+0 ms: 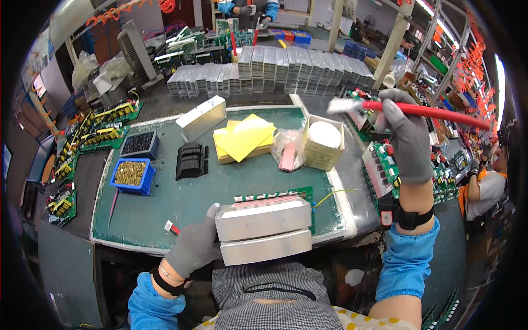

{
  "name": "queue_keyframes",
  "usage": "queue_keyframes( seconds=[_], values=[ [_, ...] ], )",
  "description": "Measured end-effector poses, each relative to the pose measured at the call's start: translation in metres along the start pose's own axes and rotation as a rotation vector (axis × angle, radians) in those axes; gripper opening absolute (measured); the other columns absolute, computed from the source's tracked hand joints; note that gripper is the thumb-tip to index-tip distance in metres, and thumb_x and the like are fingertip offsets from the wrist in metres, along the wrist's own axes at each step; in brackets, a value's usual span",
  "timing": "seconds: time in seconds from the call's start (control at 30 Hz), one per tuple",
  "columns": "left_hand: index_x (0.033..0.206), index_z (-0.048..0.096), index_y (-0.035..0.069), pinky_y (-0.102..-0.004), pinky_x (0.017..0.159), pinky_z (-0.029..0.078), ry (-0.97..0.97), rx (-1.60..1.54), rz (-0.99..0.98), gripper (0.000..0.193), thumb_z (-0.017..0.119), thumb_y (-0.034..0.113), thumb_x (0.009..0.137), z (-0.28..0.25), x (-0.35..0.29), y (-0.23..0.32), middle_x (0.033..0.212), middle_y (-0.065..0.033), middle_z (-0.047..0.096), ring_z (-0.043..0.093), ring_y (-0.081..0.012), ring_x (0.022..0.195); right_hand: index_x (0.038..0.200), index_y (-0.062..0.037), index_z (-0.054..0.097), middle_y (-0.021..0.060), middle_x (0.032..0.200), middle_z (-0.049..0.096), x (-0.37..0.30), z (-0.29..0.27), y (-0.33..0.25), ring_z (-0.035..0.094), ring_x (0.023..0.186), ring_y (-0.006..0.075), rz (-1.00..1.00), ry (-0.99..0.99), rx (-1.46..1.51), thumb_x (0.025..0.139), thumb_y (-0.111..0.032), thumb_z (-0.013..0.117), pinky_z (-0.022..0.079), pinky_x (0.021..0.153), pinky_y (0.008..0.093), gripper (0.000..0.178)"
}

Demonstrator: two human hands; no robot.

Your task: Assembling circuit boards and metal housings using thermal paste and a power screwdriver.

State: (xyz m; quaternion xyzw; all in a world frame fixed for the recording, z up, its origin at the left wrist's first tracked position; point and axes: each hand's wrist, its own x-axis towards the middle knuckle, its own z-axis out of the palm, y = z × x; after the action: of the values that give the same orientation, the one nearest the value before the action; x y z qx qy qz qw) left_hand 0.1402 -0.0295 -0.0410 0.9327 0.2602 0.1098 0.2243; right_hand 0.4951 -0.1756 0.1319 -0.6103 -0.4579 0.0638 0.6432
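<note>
My left hand [196, 242], in a grey glove, grips the left end of a circuit board with silver metal blocks [266, 226]. Two blocks lie side by side along its near edge, overhanging the front of the bench; the green board [306, 193] shows behind them. Raised at the right, my gloved right hand [406, 132] is closed around a brush with a long red handle [434, 110]. Its whitish bristle end points left, above a white round tub in a box [324, 135]. A yellow wire sticks out from the board's right side, and a red-and-white plug lies near my left hand.
On the green mat [159, 220] are a blue bin of brass-coloured screws [131, 175], a dark bin of black parts [139, 144], black plastic pieces [191, 160], yellow sheets [245, 137] and a metal block [202, 118]. Stacked metal blocks [269, 70] line the back. Circuit boards [385, 170] stand right.
</note>
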Motion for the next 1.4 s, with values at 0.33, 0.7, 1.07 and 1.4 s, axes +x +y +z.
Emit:
queue_keyframes(
  seconds=[0.33, 0.7, 1.07, 1.4],
  values=[
    [0.14, 0.036, 0.001, -0.0376, 0.104, 0.042, -0.182, -0.511, -0.144, 0.105, 0.094, 0.031, 0.057, -0.019, 0.018, -0.014, 0.132, -0.0176, 0.057, 0.054, -0.0285, 0.124, 0.111, -0.0065, 0.059, 0.0049, 0.099, 0.056, 0.079, -0.068, 0.094, 0.058, 0.086, 0.0123, 0.0, 0.214, -0.665, 0.085, 0.003, 0.04, 0.055, 0.065, 0.0267, 0.034],
    [0.144, 0.031, 0.001, -0.0379, 0.104, 0.042, -0.171, -0.572, -0.121, 0.11, 0.093, 0.034, 0.059, -0.014, 0.017, -0.022, 0.133, -0.0185, 0.055, 0.053, -0.0297, 0.125, 0.109, -0.0104, 0.06, 0.0202, 0.115, 0.056, 0.058, 0.001, 0.121, 0.062, 0.093, 0.0405, -0.183, 0.042, -1.168, 0.088, -0.005, 0.054, 0.052, 0.076, 0.0463, 0.023],
    [0.147, 0.025, -0.001, -0.0359, 0.106, 0.039, -0.195, -0.518, -0.158, 0.113, 0.091, 0.022, 0.058, -0.017, 0.017, -0.022, 0.132, -0.0211, 0.055, 0.052, -0.031, 0.127, 0.102, -0.0076, 0.065, 0.0191, 0.09, 0.068, -0.031, 0.06, 0.133, 0.066, 0.082, 0.0377, -0.057, -0.65, -0.994, 0.092, -0.018, 0.051, 0.052, 0.075, 0.0475, 0.02],
    [0.147, 0.024, -0.001, -0.0376, 0.102, 0.043, -0.204, -0.439, -0.145, 0.113, 0.091, 0.025, 0.06, -0.016, 0.016, -0.021, 0.127, -0.0238, 0.058, 0.056, -0.035, 0.123, 0.095, -0.0048, 0.059, 0.0189, 0.093, 0.068, -0.009, 0.066, 0.162, 0.066, 0.086, 0.037, 0.14, -0.526, -1.235, 0.092, -0.022, 0.053, 0.052, 0.075, 0.0478, 0.019]
  ],
)
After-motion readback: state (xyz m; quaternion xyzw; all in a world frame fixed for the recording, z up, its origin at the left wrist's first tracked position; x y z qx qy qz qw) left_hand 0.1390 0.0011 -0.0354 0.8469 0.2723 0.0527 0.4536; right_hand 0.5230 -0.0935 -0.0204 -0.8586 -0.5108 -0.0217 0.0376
